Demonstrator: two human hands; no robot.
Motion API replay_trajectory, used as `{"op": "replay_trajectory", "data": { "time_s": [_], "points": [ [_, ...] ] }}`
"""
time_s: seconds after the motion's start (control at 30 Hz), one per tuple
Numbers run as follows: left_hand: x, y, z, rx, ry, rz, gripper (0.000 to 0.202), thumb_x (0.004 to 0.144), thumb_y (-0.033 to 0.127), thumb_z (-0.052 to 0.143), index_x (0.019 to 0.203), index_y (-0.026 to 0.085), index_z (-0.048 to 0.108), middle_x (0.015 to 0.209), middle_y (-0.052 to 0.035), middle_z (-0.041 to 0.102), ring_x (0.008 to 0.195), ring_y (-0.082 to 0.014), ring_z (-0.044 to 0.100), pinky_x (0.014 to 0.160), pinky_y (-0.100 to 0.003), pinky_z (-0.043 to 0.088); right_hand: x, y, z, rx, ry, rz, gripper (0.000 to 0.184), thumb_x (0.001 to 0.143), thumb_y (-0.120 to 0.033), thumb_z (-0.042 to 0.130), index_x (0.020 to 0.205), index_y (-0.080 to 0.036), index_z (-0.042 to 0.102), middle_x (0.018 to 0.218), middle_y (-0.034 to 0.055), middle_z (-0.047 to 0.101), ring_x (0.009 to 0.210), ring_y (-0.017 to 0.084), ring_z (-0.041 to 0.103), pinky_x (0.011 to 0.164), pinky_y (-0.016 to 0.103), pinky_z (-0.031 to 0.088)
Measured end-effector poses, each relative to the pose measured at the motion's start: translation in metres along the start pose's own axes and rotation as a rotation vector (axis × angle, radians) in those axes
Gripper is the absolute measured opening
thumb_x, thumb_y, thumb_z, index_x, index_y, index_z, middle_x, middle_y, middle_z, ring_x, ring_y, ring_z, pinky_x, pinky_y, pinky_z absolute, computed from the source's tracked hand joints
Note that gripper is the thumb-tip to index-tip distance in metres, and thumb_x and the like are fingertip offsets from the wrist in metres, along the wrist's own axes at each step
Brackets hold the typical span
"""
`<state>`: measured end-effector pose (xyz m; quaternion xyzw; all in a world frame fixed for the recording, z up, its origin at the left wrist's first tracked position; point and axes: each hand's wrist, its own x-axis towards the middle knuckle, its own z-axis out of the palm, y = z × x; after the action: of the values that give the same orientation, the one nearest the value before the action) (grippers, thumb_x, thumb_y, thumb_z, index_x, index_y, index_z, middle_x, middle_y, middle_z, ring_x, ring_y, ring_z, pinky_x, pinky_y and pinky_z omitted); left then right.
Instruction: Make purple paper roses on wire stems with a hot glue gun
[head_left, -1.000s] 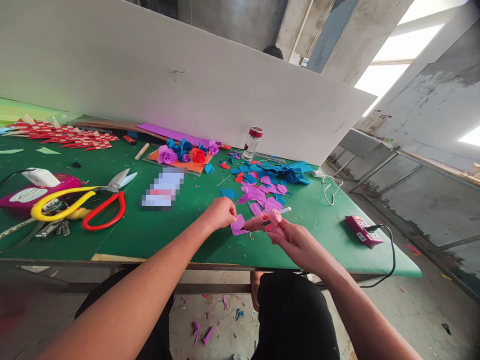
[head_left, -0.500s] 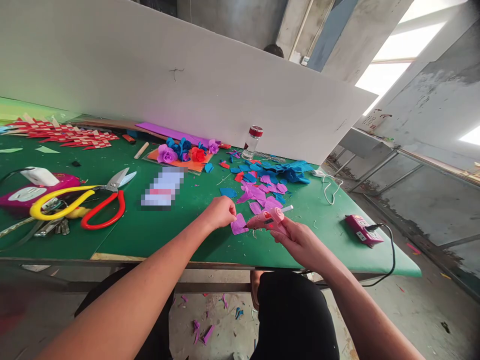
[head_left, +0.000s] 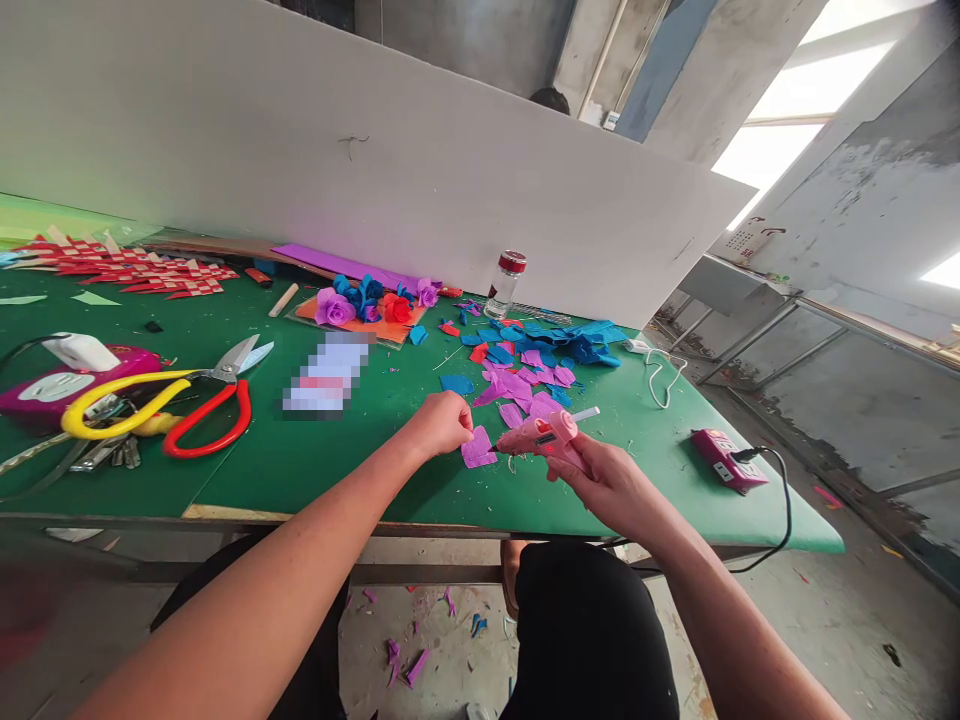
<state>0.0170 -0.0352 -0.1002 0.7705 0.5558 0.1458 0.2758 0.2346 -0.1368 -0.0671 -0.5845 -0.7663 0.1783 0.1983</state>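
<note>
My left hand (head_left: 448,424) is closed in a pinch on the upper left edge of a purple paper petal (head_left: 478,449), just above the green tabletop. In my right hand (head_left: 604,478) is a pink hot glue gun (head_left: 553,432), with a white glue stick poking out of its back. The gun's nozzle points left, close to the petal's right edge; whether it touches I cannot tell. Just beyond both hands lie loose purple petals (head_left: 506,386) and a blue paper piece (head_left: 456,384).
Scissors (head_left: 225,372) with yellow and red handles lie at left near a power strip (head_left: 135,362). Paper flowers (head_left: 335,307) and a glass jar (head_left: 504,285) stand along the white board (head_left: 420,150). A plugged-in magenta power block (head_left: 727,460) sits at right.
My right hand has drawn the glue gun slightly to the right, away from the petal's middle. My left hand holds the petal in nearly the same place.
</note>
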Motion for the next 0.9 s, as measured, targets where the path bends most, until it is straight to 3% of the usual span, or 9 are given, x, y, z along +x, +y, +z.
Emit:
{"op": "replay_trajectory", "data": {
  "time_s": [0.3,0.77,0.9],
  "points": [
    [-0.002,0.001,-0.001,-0.019,-0.009,0.013,0.014,0.065,0.008,0.061,0.065,0.016,0.072,0.068,-0.0036,0.071,0.069,-0.0167,0.063,0.064,-0.025,0.044,0.002,-0.004,0.010,0.042,-0.039,-0.028,0.027,0.092,-0.039,0.043,0.083,-0.020,0.060,0.060,-0.0032,0.046,0.052,0.012,0.039,0.050,0.024,0.030],
    [0.000,0.002,0.000,0.005,0.008,-0.006,0.010,0.065,0.010,0.065,0.067,0.017,0.072,0.073,-0.0044,0.073,0.073,-0.0172,0.065,0.062,-0.024,0.044,0.001,0.008,0.006,-0.015,0.011,0.012,0.028,0.090,-0.041,0.043,0.081,-0.020,0.059,0.061,-0.0012,0.053,0.052,0.014,0.044,0.050,0.024,0.031],
    [0.000,0.001,0.000,-0.011,0.009,-0.007,0.011,0.064,0.010,0.064,0.065,0.018,0.071,0.071,-0.0034,0.072,0.072,-0.0167,0.065,0.061,-0.024,0.044,0.001,0.013,0.004,0.124,-0.015,0.081,0.032,0.089,-0.047,0.046,0.079,-0.019,0.059,0.055,-0.0029,0.049,0.049,0.013,0.044,0.049,0.024,0.032]
  ]
}}
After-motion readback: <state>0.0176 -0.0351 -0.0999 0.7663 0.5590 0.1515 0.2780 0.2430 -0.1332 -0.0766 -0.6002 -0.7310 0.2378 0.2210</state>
